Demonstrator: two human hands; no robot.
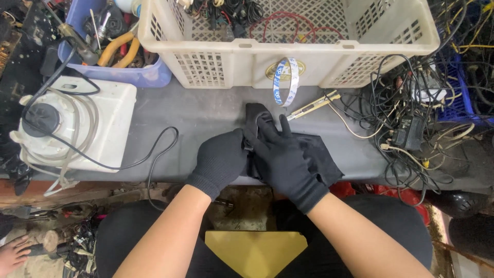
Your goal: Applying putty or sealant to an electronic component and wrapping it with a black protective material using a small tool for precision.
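Fingers [282,128] of the right hand [288,164] lie extended and close together, flat on a black part [321,154] at the near edge of the grey bench [206,113]. Left hand [220,160] is curled, fingers bent inward against the part's left side, apparently gripping it; whether they pinch an edge cannot be told, since black gloves merge with the black surface. Both hands touch the part and each other at the middle.

Part handling, as a judgement: the flat right section looks thin, soft and light, like fabric or sheet, while the upright piece [256,114] beyond the fingertips looks stiffer. The far rigid end seems the firmest hold; the limp section would need support from below.

Outward: a tape loop [285,82] hangs on the white basket [288,56] on the far side. A small tool [314,105] lies just right of it. Tangled cables [406,123] fill the right; a white device [103,128] with a black cord [154,154] sits left. A blue bin [149,76] stands far left.
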